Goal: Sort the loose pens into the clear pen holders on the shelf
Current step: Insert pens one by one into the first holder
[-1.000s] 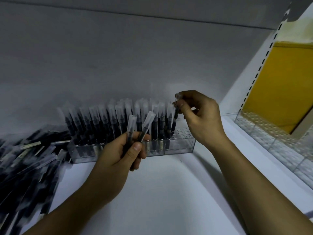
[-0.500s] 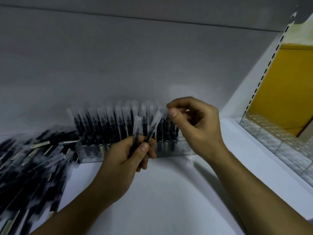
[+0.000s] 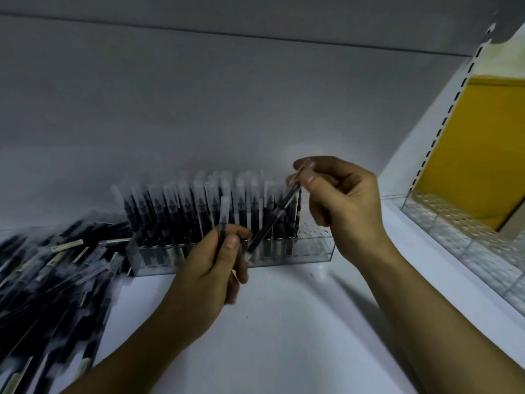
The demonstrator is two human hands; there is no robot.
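- My left hand is gripping one upright pen.
- My right hand is pinching a tilted pen before the pen holder.
- Loose pens are lying at its 9 o'clock.

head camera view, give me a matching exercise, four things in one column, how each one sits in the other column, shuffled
Things:
1. pile of loose black pens with clear caps
2. clear plastic pen holder
3. black pen in the left hand
4. black pen in the right hand

States:
a. pinched at its cap, slanting
b. rows of pens standing in it, right end free
c. lying at the left of the white shelf
d. gripped upright, cap up

Pairs: 1-c, 2-b, 3-d, 4-a
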